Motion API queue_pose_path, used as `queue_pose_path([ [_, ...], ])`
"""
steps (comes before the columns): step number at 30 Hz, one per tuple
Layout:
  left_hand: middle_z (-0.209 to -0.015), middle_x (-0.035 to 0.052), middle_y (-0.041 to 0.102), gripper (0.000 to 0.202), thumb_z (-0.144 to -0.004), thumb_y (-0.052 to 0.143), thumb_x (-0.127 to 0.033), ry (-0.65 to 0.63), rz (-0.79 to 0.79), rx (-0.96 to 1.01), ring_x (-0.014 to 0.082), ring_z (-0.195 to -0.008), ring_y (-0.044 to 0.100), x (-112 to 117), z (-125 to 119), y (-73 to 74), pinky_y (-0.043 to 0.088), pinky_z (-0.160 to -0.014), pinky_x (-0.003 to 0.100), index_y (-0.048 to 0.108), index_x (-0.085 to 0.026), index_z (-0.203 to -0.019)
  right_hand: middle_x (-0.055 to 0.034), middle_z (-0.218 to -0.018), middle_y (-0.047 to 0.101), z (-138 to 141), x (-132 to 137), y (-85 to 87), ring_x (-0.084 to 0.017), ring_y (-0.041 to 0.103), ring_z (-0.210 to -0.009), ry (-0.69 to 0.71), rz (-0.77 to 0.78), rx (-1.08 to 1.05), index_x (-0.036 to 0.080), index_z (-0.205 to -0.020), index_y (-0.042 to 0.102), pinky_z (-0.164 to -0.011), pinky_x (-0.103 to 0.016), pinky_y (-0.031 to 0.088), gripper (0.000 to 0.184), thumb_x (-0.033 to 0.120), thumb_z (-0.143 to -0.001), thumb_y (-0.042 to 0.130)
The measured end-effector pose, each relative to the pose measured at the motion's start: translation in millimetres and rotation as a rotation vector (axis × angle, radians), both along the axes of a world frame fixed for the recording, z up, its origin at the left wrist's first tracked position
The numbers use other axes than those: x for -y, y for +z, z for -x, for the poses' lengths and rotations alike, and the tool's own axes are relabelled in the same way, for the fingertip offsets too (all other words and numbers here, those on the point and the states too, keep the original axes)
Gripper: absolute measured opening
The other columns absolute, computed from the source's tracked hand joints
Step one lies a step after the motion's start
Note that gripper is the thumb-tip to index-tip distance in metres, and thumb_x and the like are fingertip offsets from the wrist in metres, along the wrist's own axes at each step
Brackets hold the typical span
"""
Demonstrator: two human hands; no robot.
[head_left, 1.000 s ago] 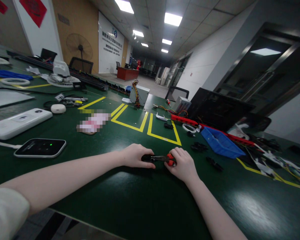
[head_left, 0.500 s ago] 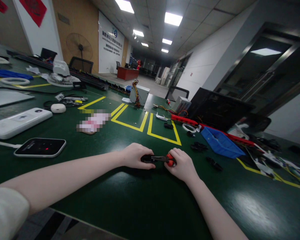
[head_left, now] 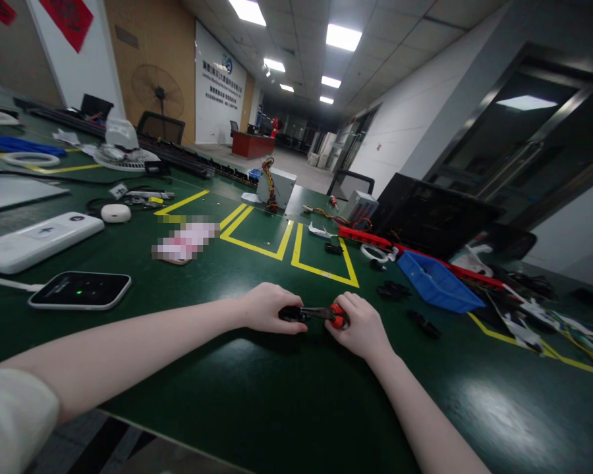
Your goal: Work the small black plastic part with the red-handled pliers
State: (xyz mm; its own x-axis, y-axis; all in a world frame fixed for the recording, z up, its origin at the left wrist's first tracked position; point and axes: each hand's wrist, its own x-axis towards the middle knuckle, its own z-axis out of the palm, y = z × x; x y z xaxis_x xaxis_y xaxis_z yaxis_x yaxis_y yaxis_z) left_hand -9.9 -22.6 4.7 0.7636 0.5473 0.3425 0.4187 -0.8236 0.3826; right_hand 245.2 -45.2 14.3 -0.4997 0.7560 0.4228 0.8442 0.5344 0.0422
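My right hand (head_left: 358, 324) is closed round the red handles of a pair of pliers (head_left: 319, 314). Their narrow metal jaws point left and meet a small black piece (head_left: 291, 314). That piece is pinched between the thumb and fingers of my left hand (head_left: 269, 308); its exact kind is too small and dark to tell. Both hands are above the green tabletop (head_left: 257, 395), close to its front. Whether the jaws grip the black piece or only touch it, I cannot tell.
Right of my hands lie black parts (head_left: 393, 289) and a blue tray (head_left: 439, 280). On the left are a black-faced device (head_left: 82, 291), a white power bank (head_left: 39, 240) and a blurred pink phone-like object (head_left: 185, 242). A power supply unit (head_left: 279, 187) stands farther back.
The small light on the black-faced device has turned from red to green. My hands, the pliers and the black piece stay almost exactly where they were.
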Motion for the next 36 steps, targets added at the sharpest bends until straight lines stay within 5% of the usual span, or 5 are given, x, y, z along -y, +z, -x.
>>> queue_pose_path([
  [6, -0.073, 0.002, 0.068, 0.037, -0.093, 0.055, -0.052, 0.005, -0.026, -0.046, 0.0156, -0.064, 0.062, 1.0, -0.1, 2.8, 0.035, -0.055, 0.023, 0.066, -0.017, -0.088, -0.0036, -0.079, 0.058, -1.1, -0.6, -1.4, -0.019, 0.053, -0.071, -0.002, 0.008, 0.003, 0.023, -0.078, 0.048, -0.064, -0.031, 0.041, 0.016, 0.027, -0.073, 0.063],
  [18, -0.089, 0.0042, 0.073, 0.039, -0.092, 0.058, -0.051, -0.028, -0.01, -0.02, 0.0187, -0.077, 0.068, -0.2, 0.4, 2.5, 0.041, -0.062, 0.023, 0.068, -0.018, -0.111, -0.0055, -0.085, 0.061, -1.6, -1.6, -1.9, -0.022, 0.055, -0.078, -0.005, -0.082, -0.016, 0.021, -0.084, 0.053, -0.069, -0.033, 0.041, 0.018, 0.028, -0.072, 0.064],
  [30, -0.104, 0.0061, 0.073, 0.052, -0.096, 0.055, -0.046, -0.065, -0.031, -0.004, 0.0188, -0.083, 0.07, -0.2, 2.7, 0.1, 0.044, -0.067, 0.023, 0.049, -0.023, -0.142, -0.0082, -0.092, 0.065, -11.7, -0.4, 8.5, -0.026, 0.059, -0.091, 0.019, -0.154, -0.006, 0.019, -0.094, 0.058, -0.077, -0.038, 0.044, 0.025, 0.029, -0.073, 0.067],
  [36, -0.098, 0.0048, 0.073, 0.052, -0.096, 0.055, -0.045, -0.056, -0.07, -0.03, 0.0179, -0.079, 0.069, -0.4, 2.5, 0.2, 0.043, -0.063, 0.022, 0.048, -0.024, -0.144, -0.0084, -0.092, 0.066, -13.3, 1.4, 12.1, -0.023, 0.06, -0.085, 0.056, -0.16, 0.001, 0.019, -0.09, 0.061, -0.072, -0.035, 0.044, 0.033, 0.048, -0.078, 0.068],
])
